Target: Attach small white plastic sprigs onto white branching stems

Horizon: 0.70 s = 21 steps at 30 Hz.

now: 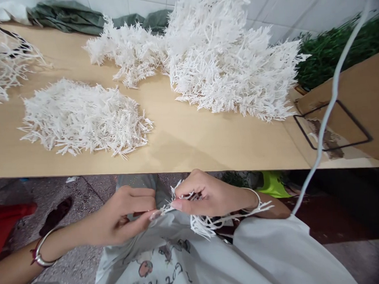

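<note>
Just past the table's near edge, above the lap, both hands are close together. My left hand (129,214) pinches the end of a white branched plastic sprig between thumb and forefinger. My right hand (208,196) is closed around several white sprigs (203,227), whose thin stems hang below the palm and stick out toward the wrist. A short length of sprig spans the gap between the two thumbs. On the table lie a loose heap of short white sprigs (82,116) at left and a larger, taller heap of white sprigs (223,63) at the back.
The wooden table (183,146) runs across the view. White stringy stems (1,63) lie at far left, dark green cloth (66,16) along the wall. At right are green artificial foliage (341,47), a cardboard box (356,84), a black wire frame (367,133) and a hanging white cable (333,86).
</note>
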Each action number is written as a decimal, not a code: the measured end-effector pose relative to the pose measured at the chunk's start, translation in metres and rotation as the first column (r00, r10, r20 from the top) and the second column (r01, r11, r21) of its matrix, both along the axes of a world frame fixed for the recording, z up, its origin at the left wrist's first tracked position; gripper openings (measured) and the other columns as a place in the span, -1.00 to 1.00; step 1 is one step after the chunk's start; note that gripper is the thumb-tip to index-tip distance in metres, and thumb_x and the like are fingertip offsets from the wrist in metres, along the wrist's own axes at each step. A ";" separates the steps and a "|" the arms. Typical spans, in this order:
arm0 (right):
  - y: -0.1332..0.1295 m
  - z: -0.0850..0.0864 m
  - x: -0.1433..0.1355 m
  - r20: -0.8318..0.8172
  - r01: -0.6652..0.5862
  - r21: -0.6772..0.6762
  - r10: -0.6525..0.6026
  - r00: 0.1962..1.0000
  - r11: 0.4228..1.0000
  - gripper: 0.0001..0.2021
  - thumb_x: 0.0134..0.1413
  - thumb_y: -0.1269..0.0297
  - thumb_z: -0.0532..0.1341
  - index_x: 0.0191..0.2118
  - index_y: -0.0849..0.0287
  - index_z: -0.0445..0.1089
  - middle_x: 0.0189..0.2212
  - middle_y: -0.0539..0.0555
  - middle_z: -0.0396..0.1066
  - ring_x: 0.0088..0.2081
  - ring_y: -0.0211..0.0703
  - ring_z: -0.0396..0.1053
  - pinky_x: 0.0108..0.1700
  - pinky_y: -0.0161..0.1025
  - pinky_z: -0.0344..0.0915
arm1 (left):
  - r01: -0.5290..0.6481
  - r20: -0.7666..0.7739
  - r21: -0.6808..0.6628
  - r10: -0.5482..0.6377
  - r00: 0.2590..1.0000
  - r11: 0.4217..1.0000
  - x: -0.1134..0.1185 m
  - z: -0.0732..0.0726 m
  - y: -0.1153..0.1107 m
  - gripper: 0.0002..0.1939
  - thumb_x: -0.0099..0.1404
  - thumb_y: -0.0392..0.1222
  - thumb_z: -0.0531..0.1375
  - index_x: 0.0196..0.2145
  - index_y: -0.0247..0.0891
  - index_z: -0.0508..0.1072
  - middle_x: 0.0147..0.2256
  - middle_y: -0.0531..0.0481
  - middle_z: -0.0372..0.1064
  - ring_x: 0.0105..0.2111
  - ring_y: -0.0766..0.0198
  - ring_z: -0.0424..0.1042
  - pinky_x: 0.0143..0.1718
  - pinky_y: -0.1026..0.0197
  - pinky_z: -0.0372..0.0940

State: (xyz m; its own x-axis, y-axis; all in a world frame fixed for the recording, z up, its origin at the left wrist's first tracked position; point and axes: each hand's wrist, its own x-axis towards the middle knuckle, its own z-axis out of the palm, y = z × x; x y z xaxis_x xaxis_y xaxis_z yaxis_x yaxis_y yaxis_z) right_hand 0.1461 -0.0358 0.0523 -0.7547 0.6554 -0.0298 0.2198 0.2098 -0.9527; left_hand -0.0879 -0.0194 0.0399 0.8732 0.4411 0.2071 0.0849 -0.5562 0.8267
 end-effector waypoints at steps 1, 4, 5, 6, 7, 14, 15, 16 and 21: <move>0.000 0.001 0.000 -0.008 -0.012 -0.012 0.011 1.000 1.000 -0.57 0.20 0.28 0.11 -0.59 0.17 -0.14 -0.60 -0.14 -0.26 -0.57 -0.44 -0.24 -0.55 -0.36 -0.23 | -0.007 0.020 -0.044 0.008 1.000 0.999 0.001 -0.001 -0.001 -0.73 0.34 -0.39 -0.03 -0.53 -0.22 0.12 -0.56 0.10 -0.01 -0.58 0.38 0.03 -0.56 0.27 -0.03; 0.001 0.002 0.000 -0.001 -0.010 -0.001 0.010 1.000 1.000 -0.58 0.20 0.29 0.11 -0.58 0.16 -0.13 -0.60 -0.14 -0.25 -0.57 -0.43 -0.23 -0.55 -0.36 -0.23 | -0.016 0.080 -0.130 0.027 0.996 0.991 0.003 -0.002 -0.001 -0.69 0.34 -0.38 -0.03 -0.56 -0.22 0.07 -0.59 0.12 -0.06 -0.60 0.40 -0.01 -0.58 0.26 -0.06; 0.001 0.002 0.000 0.004 -0.006 0.018 0.006 1.000 1.000 -0.59 0.20 0.30 0.10 -0.58 0.16 -0.13 -0.60 -0.13 -0.25 -0.56 -0.43 -0.22 -0.54 -0.36 -0.22 | -0.013 0.094 -0.151 0.028 0.995 0.988 0.003 -0.002 -0.001 -0.68 0.35 -0.38 -0.02 -0.56 -0.22 0.05 -0.59 0.13 -0.08 -0.61 0.40 -0.03 -0.59 0.26 -0.08; 0.001 0.002 0.000 0.008 -0.006 0.041 0.006 1.000 0.999 -0.59 0.20 0.30 0.10 -0.58 0.16 -0.12 -0.60 -0.13 -0.24 -0.56 -0.42 -0.22 -0.54 -0.36 -0.21 | -0.011 0.102 -0.174 0.029 0.994 0.985 0.004 -0.003 -0.002 -0.67 0.35 -0.37 -0.02 -0.56 -0.22 0.04 -0.59 0.13 -0.10 -0.62 0.41 -0.05 -0.59 0.25 -0.09; 0.000 0.002 0.000 0.009 -0.007 0.063 0.007 1.000 0.998 -0.60 0.21 0.30 0.10 -0.57 0.16 -0.12 -0.60 -0.13 -0.24 -0.56 -0.42 -0.21 -0.54 -0.36 -0.20 | -0.004 0.108 -0.199 0.026 0.994 0.980 0.003 -0.005 -0.002 -0.67 0.35 -0.36 -0.02 -0.56 -0.22 0.02 -0.59 0.13 -0.11 -0.62 0.41 -0.06 -0.60 0.25 -0.10; -0.005 0.005 0.000 -0.012 -0.059 0.150 0.061 0.998 0.987 -0.61 0.23 0.27 0.05 -0.59 0.15 -0.10 -0.63 -0.14 -0.17 -0.58 -0.41 -0.17 -0.52 -0.36 -0.10 | 0.056 0.118 -0.326 -0.018 0.993 0.944 0.005 -0.005 -0.009 -0.65 0.38 -0.26 -0.03 -0.56 -0.21 -0.02 -0.60 0.13 -0.13 -0.63 0.40 -0.10 -0.62 0.24 -0.13; -0.005 0.006 -0.001 -0.026 -0.084 0.166 0.090 0.996 0.983 -0.60 0.23 0.27 0.04 -0.59 0.15 -0.10 -0.63 -0.13 -0.16 -0.58 -0.40 -0.16 -0.50 -0.36 -0.06 | 0.073 0.118 -0.328 -0.036 0.992 0.942 0.005 -0.003 -0.011 -0.66 0.38 -0.25 -0.03 -0.56 -0.21 -0.01 -0.61 0.12 -0.11 -0.64 0.40 -0.08 -0.62 0.24 -0.11; -0.006 0.007 -0.001 -0.041 -0.110 0.187 0.120 0.992 0.976 -0.60 0.24 0.27 0.03 -0.59 0.14 -0.11 -0.64 -0.13 -0.15 -0.57 -0.39 -0.15 -0.48 -0.36 -0.02 | 0.093 0.117 -0.324 -0.057 0.991 0.942 0.004 -0.002 -0.013 -0.67 0.37 -0.26 -0.03 -0.56 -0.21 0.01 -0.61 0.12 -0.07 -0.64 0.40 -0.07 -0.62 0.24 -0.09; -0.007 0.004 -0.004 -0.085 -0.243 0.276 0.275 0.958 0.930 -0.61 0.25 0.27 -0.01 -0.58 0.10 -0.17 -0.65 -0.12 -0.16 -0.58 -0.32 -0.15 -0.44 -0.30 0.02 | 0.156 0.109 -0.203 -0.136 0.985 0.967 -0.001 0.006 -0.019 -0.77 0.32 -0.32 0.01 -0.50 -0.19 0.13 -0.60 0.10 0.11 -0.66 0.40 0.07 -0.63 0.26 0.00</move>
State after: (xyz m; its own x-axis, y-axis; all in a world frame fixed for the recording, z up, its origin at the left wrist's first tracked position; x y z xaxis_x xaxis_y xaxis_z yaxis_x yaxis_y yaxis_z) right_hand 0.1422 -0.0427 0.0562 -0.8863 0.4091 0.2170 0.0115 0.4878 -0.8729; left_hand -0.0890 -0.0387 0.0457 0.9126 0.3528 0.2067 -0.0670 -0.3695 0.9268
